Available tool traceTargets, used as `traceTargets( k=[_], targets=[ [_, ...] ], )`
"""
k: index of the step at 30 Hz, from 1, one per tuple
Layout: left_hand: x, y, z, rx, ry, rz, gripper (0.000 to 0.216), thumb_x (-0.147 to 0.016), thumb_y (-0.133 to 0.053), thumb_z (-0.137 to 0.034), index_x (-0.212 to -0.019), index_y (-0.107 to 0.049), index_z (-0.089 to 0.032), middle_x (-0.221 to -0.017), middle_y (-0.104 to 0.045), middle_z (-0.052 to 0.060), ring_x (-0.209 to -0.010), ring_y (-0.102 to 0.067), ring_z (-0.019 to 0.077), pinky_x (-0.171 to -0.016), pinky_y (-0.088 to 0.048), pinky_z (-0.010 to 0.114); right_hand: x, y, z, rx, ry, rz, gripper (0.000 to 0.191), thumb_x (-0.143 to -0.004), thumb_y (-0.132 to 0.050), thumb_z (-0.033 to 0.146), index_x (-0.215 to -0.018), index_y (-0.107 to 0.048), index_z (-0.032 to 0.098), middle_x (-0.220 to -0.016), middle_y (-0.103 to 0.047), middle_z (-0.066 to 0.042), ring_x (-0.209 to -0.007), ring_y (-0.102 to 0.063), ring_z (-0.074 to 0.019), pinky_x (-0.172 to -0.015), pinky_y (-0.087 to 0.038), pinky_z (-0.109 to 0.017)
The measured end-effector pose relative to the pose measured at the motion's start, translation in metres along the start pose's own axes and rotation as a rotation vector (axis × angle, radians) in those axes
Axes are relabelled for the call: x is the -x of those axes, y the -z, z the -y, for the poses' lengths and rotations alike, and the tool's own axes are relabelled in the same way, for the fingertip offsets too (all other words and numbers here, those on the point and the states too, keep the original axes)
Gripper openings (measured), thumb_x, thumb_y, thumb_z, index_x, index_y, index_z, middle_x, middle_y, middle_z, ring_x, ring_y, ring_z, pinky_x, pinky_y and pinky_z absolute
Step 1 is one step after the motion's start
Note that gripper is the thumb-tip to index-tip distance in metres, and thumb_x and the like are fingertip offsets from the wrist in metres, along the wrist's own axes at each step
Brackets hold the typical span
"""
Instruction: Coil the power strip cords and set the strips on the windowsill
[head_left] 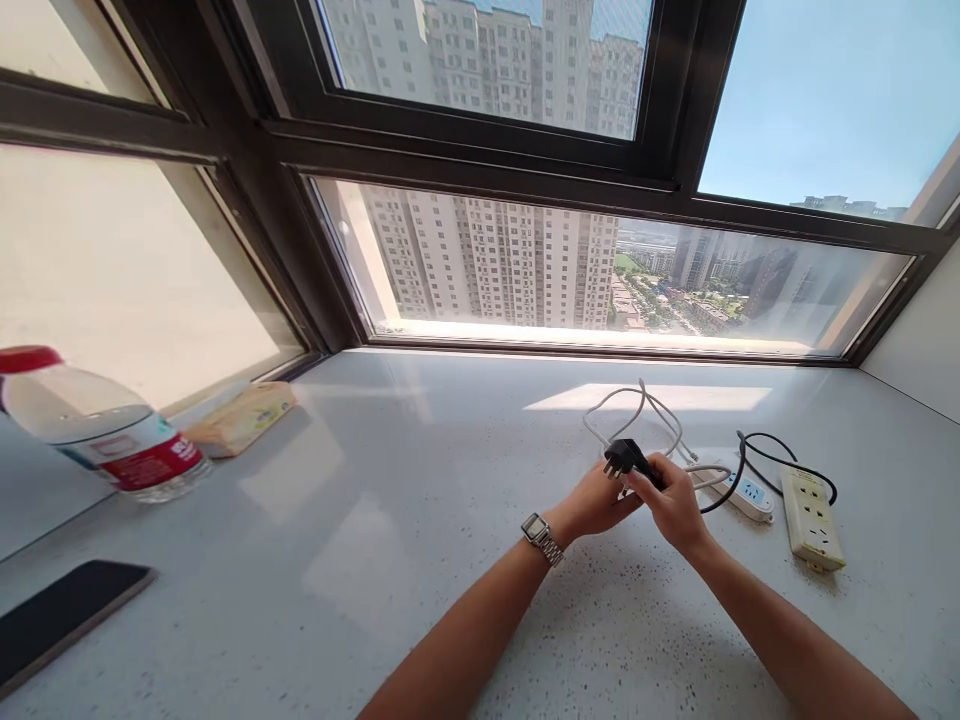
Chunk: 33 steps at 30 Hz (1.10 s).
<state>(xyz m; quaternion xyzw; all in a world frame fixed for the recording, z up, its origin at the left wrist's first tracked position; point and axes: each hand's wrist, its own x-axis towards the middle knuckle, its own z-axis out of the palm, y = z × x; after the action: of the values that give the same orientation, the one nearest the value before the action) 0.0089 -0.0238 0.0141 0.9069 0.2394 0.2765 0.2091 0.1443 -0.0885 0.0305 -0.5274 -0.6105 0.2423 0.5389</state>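
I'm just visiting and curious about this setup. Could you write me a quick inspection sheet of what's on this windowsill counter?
Surface: pale speckled counter, sunlit patches.
Job's things: black plug; yellowish power strip; white power strip.
Clutter: water bottle, red cap, far left; dark phone; yellow packet by the glass.
Hands: right hand grips the plug; left hand touches it, with a wristwatch.
Cables: black cord; white cord, looped.
Surroundings: dark-framed window, high-rise buildings outside.
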Motion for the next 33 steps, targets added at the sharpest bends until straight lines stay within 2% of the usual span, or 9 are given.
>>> traceTargets(
  k=[2,4,8,11,16,21,26,30,33],
  targets=[
    [-0.002,0.001,0.0,0.125,-0.028,-0.007,0.015,-0.086,-0.055,-0.032,-0.088,-0.061,-0.018,-0.092,-0.066,0.009,-0.083,-0.059,0.0219,-0.071,-0.045,0.031,-0.002,0.001,0.0,-0.115,-0.022,0.018,0.037,-0.08,-0.061,0.053,-0.075,-0.06,0.016,-0.061,-0.052,0.0,-0.059,-0.049,-0.0138,-0.053,-0.038,-0.025],
    [-0.005,0.002,0.002,0.33,0.041,-0.112,0.021,-0.082,-0.061,-0.038,-0.077,-0.059,-0.017,-0.077,-0.064,0.006,-0.07,-0.056,0.0178,-0.064,-0.044,0.029,-0.009,0.005,0.01,-0.231,-0.033,0.002,0.039,-0.079,-0.062,0.056,-0.076,-0.062,0.017,-0.057,-0.048,0.002,-0.053,-0.045,-0.0121,-0.048,-0.035,-0.024],
    [-0.014,0.006,0.009,0.638,0.226,-0.421,0.041,-0.08,-0.06,-0.055,-0.066,-0.05,-0.018,-0.056,-0.048,-0.002,-0.053,-0.045,0.0115,-0.058,-0.043,0.027,-0.03,0.017,0.049,-0.445,-0.011,-0.179,0.046,-0.078,-0.061,0.063,-0.074,-0.063,0.016,-0.05,-0.03,0.008,-0.04,-0.022,-0.0053,-0.038,-0.017,-0.022],
    [-0.018,0.015,0.009,0.743,0.251,-0.523,0.047,-0.084,-0.049,-0.064,-0.068,-0.044,-0.019,-0.054,-0.04,-0.006,-0.051,-0.045,0.0102,-0.061,-0.048,0.029,-0.044,0.022,0.071,-0.57,0.009,-0.297,0.047,-0.078,-0.061,0.063,-0.082,-0.064,0.017,-0.053,-0.029,0.008,-0.04,-0.019,-0.004,-0.037,-0.014,-0.021],
    [-0.02,0.032,0.0,0.97,0.314,-0.583,0.047,-0.075,-0.062,-0.062,-0.067,-0.046,-0.019,-0.05,-0.033,-0.009,-0.044,-0.038,0.0069,-0.055,-0.047,0.026,-0.045,0.005,0.066,-0.6,-0.099,-0.193,0.046,-0.074,-0.066,0.062,-0.081,-0.063,0.016,-0.054,-0.032,0.008,-0.041,-0.021,-0.0032,-0.037,-0.015,-0.019],
    [-0.02,0.037,-0.007,0.896,0.384,-0.521,0.045,-0.077,-0.058,-0.06,-0.065,-0.049,-0.017,-0.048,-0.034,-0.008,-0.043,-0.039,0.0076,-0.054,-0.044,0.026,-0.041,-0.004,0.057,-0.57,-0.096,-0.143,0.045,-0.074,-0.066,0.06,-0.081,-0.062,0.016,-0.055,-0.033,0.008,-0.041,-0.022,-0.0031,-0.037,-0.016,-0.018],
    [-0.016,0.05,-0.006,0.668,0.425,-0.448,0.038,-0.072,-0.068,-0.051,-0.062,-0.06,-0.016,-0.057,-0.059,0.002,-0.06,-0.058,0.0166,-0.059,-0.046,0.028,-0.046,0.009,0.062,-0.532,-0.037,-0.209,0.042,-0.076,-0.064,0.058,-0.081,-0.06,0.017,-0.054,-0.033,0.008,-0.04,-0.021,-0.0038,-0.036,-0.015,-0.02],
    [-0.011,0.067,-0.006,0.367,0.378,-0.333,0.037,-0.076,-0.064,-0.054,-0.078,-0.07,-0.017,-0.08,-0.072,0.006,-0.078,-0.066,0.0242,-0.066,-0.05,0.032,-0.049,0.017,0.061,-0.495,-0.018,-0.234,0.038,-0.078,-0.062,0.056,-0.083,-0.061,0.018,-0.053,-0.031,0.009,-0.04,-0.02,-0.0048,-0.037,-0.016,-0.021],
    [-0.009,0.074,-0.008,0.312,0.305,-0.36,0.043,-0.081,-0.056,-0.057,-0.09,-0.07,-0.018,-0.093,-0.073,0.008,-0.086,-0.068,0.0244,-0.071,-0.052,0.032,-0.052,0.019,0.057,-0.475,-0.018,-0.279,0.038,-0.076,-0.063,0.055,-0.081,-0.062,0.017,-0.053,-0.032,0.008,-0.042,-0.021,-0.0049,-0.039,-0.016,-0.022]
  ],
)
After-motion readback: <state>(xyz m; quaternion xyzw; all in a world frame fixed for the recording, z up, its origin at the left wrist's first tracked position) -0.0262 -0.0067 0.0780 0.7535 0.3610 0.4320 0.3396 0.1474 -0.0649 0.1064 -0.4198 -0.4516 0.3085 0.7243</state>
